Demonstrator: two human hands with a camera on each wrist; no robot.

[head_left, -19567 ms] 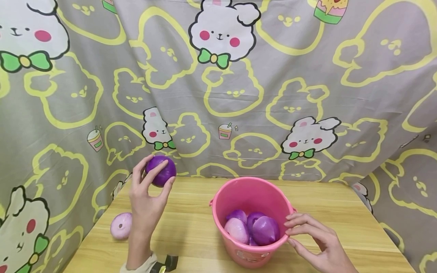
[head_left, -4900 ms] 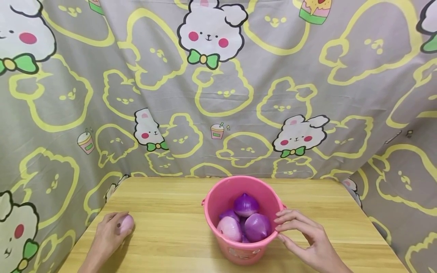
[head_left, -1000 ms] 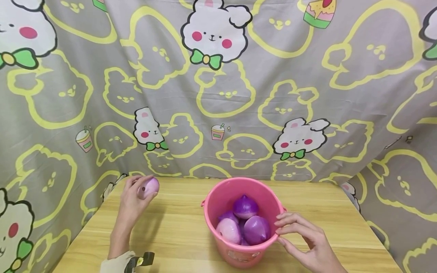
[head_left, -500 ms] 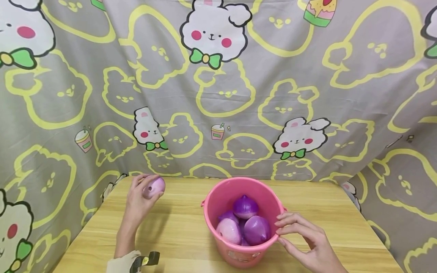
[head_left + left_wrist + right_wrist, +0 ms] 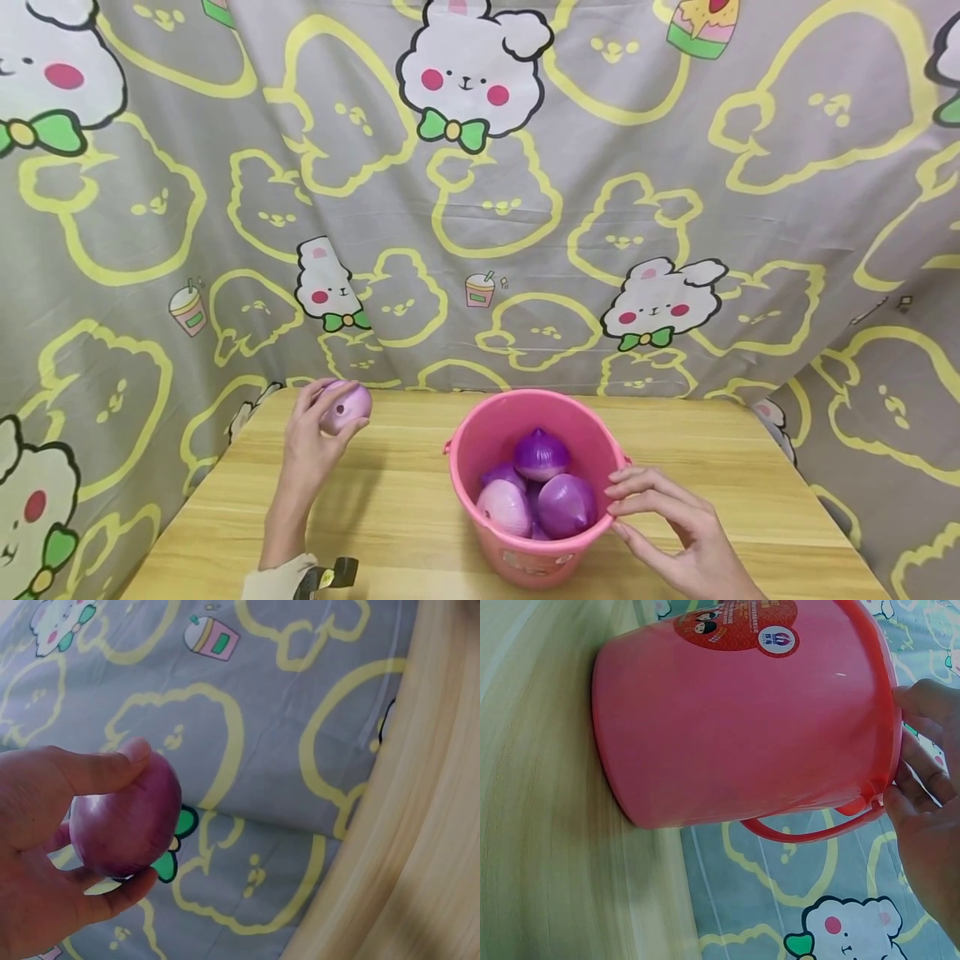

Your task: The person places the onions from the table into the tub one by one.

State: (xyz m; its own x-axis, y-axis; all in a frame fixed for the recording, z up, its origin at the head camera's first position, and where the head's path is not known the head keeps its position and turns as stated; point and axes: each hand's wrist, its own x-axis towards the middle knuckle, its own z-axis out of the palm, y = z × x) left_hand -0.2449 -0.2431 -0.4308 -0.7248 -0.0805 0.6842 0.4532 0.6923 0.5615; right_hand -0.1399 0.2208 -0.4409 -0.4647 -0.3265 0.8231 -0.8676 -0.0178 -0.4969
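Observation:
Between the thumb and fingers of my left hand (image 5: 309,440) is a light purple onion (image 5: 356,405), held above the left part of the table. In the left wrist view the same onion (image 5: 131,817) fills the grasp, thumb on one side and fingers on the other. A pink bucket (image 5: 525,560) stands upright on the table. Several onions lie inside: a dark purple one (image 5: 542,454), a mid-purple one (image 5: 567,504), a pale one (image 5: 504,507) and others partly hidden. My right hand (image 5: 686,533) grips the bucket's right rim, as the right wrist view of the bucket (image 5: 750,727) confirms.
The wooden table (image 5: 405,508) ends at a cartoon-printed grey curtain (image 5: 480,208) behind it and at both sides. The bucket's red handle (image 5: 817,832) hangs down by its outer wall. A dark wrist strap (image 5: 322,577) sits on the left sleeve.
My left hand set a darker onion in the bucket, took the light purple one from the table's left and lifted it. Lately it drifts slightly rightward; the right hand stays on the rim.

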